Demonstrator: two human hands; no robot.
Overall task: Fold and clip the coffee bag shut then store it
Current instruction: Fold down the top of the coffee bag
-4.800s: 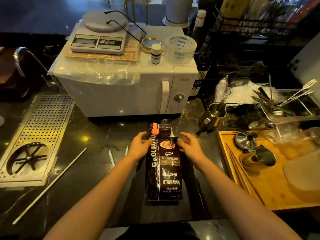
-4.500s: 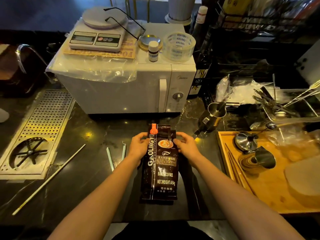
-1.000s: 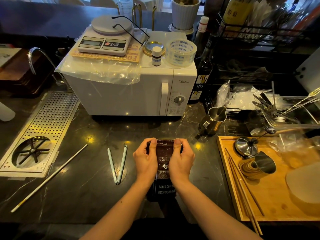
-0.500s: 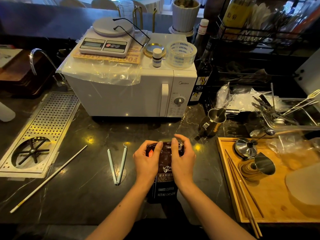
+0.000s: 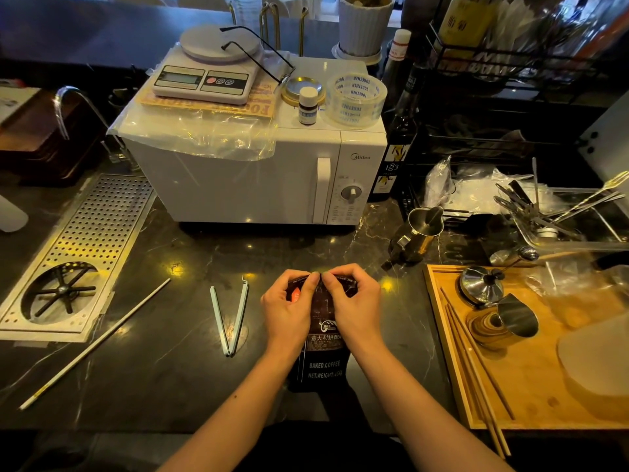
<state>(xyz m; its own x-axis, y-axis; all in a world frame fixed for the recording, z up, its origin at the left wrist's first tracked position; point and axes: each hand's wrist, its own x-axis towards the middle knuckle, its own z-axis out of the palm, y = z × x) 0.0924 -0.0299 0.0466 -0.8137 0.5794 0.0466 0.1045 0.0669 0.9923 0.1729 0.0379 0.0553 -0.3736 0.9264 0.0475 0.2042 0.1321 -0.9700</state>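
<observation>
Pinching "BAKED.COFFEE" coffee bag, both hands' fingers; weight figure blurred, perhaps 454g.

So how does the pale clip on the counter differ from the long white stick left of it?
The clip is two thin arms joined at the near end, splayed open in a V; the stick is one straight rod. The clip is shorter; the stick lies diagonally. Both lie untouched on the dark counter.

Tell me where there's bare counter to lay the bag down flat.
Bare counter runs between the microwave and both hands, and between the open clip and the white rod. The wooden tray on the right is crowded.
</observation>
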